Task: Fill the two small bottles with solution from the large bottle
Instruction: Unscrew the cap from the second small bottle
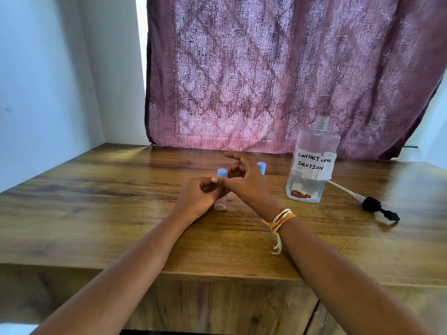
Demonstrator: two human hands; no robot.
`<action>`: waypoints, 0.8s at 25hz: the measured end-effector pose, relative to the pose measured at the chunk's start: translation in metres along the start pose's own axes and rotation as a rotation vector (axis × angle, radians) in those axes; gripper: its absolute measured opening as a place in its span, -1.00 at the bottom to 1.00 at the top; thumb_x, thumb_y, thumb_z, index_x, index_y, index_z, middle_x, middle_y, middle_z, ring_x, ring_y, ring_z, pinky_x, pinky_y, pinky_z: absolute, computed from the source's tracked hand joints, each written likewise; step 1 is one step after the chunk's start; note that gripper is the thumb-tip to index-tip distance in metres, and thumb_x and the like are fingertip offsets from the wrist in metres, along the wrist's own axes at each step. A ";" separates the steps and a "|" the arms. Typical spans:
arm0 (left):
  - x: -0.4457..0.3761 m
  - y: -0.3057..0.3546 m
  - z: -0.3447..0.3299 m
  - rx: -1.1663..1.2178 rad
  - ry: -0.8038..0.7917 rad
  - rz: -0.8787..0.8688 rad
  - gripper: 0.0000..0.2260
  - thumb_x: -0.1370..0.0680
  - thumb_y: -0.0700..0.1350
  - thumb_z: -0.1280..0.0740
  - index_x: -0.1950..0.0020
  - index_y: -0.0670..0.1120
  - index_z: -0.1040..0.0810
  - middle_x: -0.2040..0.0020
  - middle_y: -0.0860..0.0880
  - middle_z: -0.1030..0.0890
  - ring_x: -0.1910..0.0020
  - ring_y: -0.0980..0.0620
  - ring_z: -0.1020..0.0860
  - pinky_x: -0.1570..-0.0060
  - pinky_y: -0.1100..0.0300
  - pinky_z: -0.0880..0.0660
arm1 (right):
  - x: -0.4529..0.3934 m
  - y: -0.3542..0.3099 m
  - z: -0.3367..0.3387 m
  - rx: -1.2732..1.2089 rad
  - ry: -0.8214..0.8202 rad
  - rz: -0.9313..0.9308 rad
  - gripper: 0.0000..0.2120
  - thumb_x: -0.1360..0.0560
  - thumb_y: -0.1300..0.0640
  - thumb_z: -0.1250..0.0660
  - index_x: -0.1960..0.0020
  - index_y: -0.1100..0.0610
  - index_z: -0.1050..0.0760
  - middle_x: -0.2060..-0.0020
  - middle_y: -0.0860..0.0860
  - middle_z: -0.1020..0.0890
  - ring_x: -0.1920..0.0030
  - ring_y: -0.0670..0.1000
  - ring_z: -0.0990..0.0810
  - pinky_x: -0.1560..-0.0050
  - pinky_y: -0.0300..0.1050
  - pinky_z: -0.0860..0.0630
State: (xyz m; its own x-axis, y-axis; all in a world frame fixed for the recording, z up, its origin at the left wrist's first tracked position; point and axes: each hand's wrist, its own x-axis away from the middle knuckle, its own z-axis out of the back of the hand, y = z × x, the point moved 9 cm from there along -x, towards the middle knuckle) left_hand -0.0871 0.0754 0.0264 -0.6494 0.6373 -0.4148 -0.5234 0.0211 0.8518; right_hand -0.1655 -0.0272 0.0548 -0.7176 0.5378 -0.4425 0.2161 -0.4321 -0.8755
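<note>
A small clear bottle (220,204) with a light blue cap (222,172) stands on the wooden table (96,213). My left hand (197,200) grips its body. My right hand (244,182) pinches it just under the cap, with the other fingers spread. A second small bottle with a blue cap (261,167) stands right behind my right hand, mostly hidden. The large clear bottle (310,163), labelled "contact lens solution", stands uncapped to the right, with a little liquid in its bottom.
A black pump top with a white tube (370,204) lies on the table right of the large bottle. A patterned purple curtain (278,73) hangs behind the table. A white wall (48,93) borders the left side.
</note>
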 end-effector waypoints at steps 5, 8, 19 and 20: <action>0.000 -0.002 -0.002 0.019 -0.029 0.029 -0.82 -0.46 -0.13 -0.45 -0.06 -0.04 -0.69 0.08 0.01 -0.73 0.06 0.14 -0.67 -0.02 0.19 -0.56 | 0.002 0.002 -0.005 -0.033 -0.078 -0.031 -0.43 -0.39 0.37 -0.43 -0.34 0.09 -0.42 -0.01 0.13 -0.66 0.00 0.02 -0.65 0.05 -0.15 -0.62; 0.001 0.000 0.000 -0.004 -0.015 0.010 -0.87 -0.47 -0.11 -0.45 0.00 0.01 -0.70 0.11 0.01 -0.73 0.07 0.12 -0.68 -0.04 0.07 -0.59 | 0.001 0.002 -0.004 -0.009 -0.046 -0.020 -0.46 -0.36 0.33 -0.50 -0.30 0.14 -0.45 0.11 0.01 -0.58 0.12 -0.11 -0.58 0.13 -0.29 -0.57; -0.002 -0.007 -0.002 0.032 -0.020 0.046 -0.83 -0.42 -0.05 -0.50 0.01 -0.01 -0.70 0.11 0.03 -0.73 0.06 0.11 -0.68 -0.12 0.00 -0.58 | -0.002 0.004 -0.002 -0.100 -0.065 -0.039 -0.45 -0.37 0.32 -0.51 -0.31 0.21 -0.42 0.08 0.14 -0.63 0.10 -0.01 -0.64 0.12 -0.28 -0.60; -0.002 -0.009 -0.003 0.031 -0.022 0.051 -0.82 -0.41 -0.04 -0.51 0.00 -0.02 -0.70 0.11 0.02 -0.73 0.06 0.10 -0.68 -0.13 -0.02 -0.57 | -0.002 0.006 0.000 -0.102 -0.058 -0.038 -0.46 -0.38 0.33 -0.50 -0.31 0.22 -0.42 0.08 0.18 -0.64 0.09 0.02 -0.64 0.11 -0.25 -0.61</action>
State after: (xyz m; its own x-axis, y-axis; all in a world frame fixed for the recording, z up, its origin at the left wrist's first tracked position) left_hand -0.0823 0.0716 0.0189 -0.6625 0.6548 -0.3639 -0.4721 0.0122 0.8814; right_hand -0.1623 -0.0306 0.0508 -0.7631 0.5084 -0.3990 0.2520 -0.3344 -0.9081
